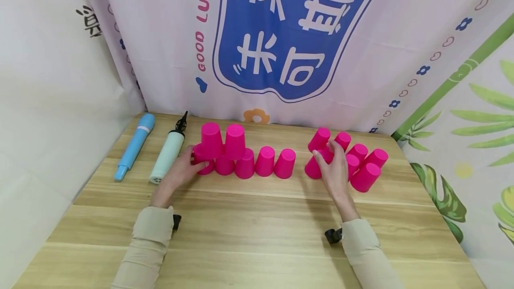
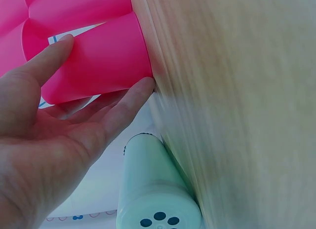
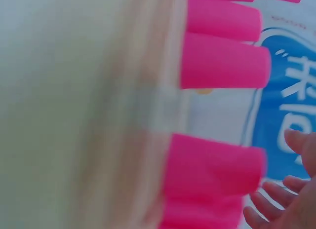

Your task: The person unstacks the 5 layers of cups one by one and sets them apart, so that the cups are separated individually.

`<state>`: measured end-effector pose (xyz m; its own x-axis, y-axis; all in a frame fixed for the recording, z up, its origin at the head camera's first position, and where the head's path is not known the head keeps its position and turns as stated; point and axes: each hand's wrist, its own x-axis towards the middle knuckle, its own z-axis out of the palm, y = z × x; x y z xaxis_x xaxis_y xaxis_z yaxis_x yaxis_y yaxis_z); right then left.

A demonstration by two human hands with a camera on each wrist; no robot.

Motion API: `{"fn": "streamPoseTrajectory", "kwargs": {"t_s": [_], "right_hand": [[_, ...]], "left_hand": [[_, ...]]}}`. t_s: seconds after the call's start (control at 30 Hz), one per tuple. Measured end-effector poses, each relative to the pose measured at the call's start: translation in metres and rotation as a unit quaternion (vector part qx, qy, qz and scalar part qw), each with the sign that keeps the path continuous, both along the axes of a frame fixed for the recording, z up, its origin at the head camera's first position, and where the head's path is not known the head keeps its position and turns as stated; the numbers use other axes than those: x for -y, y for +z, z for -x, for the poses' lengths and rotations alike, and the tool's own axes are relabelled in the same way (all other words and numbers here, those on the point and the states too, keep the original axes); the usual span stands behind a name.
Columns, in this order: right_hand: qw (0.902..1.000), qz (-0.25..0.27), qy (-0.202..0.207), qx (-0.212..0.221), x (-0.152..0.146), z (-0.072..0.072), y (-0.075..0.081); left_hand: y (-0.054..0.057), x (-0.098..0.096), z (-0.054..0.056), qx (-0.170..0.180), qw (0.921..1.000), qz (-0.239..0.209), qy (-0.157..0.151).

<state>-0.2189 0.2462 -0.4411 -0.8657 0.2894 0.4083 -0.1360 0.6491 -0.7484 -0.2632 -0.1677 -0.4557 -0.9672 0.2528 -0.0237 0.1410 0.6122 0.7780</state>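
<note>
Several pink cups stand upside down in a row [image 1: 265, 162], with two more pink cups [image 1: 211, 141] set upside down on its left part. My left hand [image 1: 185, 168] holds the leftmost bottom cup [image 2: 101, 58], thumb on its near side and fingers along its outer side. In the left wrist view, a fingertip sits right at that cup's rim by the table. My right hand [image 1: 334, 171] reaches over the left side of a group of upside-down pink cups [image 1: 365, 177]. Its fingers are spread close to the top of one cup [image 3: 215, 165] in the right wrist view.
Left of the cups lie a mint-green hand pump [image 1: 167, 157] with a black nozzle and a blue pump [image 1: 135, 146]. The wooden table [image 1: 249, 231] ends at a printed cloth backdrop [image 1: 168, 57]. Black wrist straps show beneath both sleeves.
</note>
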Motion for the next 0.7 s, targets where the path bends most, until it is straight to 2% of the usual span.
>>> {"fn": "streamPoseTrajectory", "kwargs": {"t_s": [0.13, 0.2, 0.27, 0.37, 0.47, 0.6, 0.7], "right_hand": [[0.9955, -0.01, 0.042, -0.085, 0.027, 0.002, 0.027], [0.9893, -0.002, 0.085, -0.119, 0.045, 0.005, 0.039], [0.9822, 0.011, 0.134, -0.131, 0.068, 0.01, 0.05], [0.9719, 0.027, 0.207, -0.108, 0.102, 0.018, 0.06], [0.9652, 0.026, 0.256, -0.047, 0.128, 0.025, 0.062], [0.9621, 0.001, 0.272, 0.016, 0.15, 0.031, 0.057], [0.9619, -0.015, 0.272, 0.026, 0.158, 0.035, 0.051]], "left_hand": [[-0.001, 0.0, 0.001, 0.001, 1.0, 0.003, 0.0], [-0.002, -0.001, 0.002, 0.002, 1.0, 0.003, 0.001], [-0.001, 0.001, 0.002, 0.0, 1.0, 0.002, 0.002], [-0.001, 0.001, 0.002, -0.005, 1.0, -0.001, 0.003], [-0.002, 0.0, 0.001, -0.007, 1.0, 0.003, 0.0], [-0.003, 0.0, 0.0, -0.01, 0.9999, 0.004, 0.0], [-0.003, 0.0, -0.001, -0.011, 0.9999, 0.001, 0.003]]}}
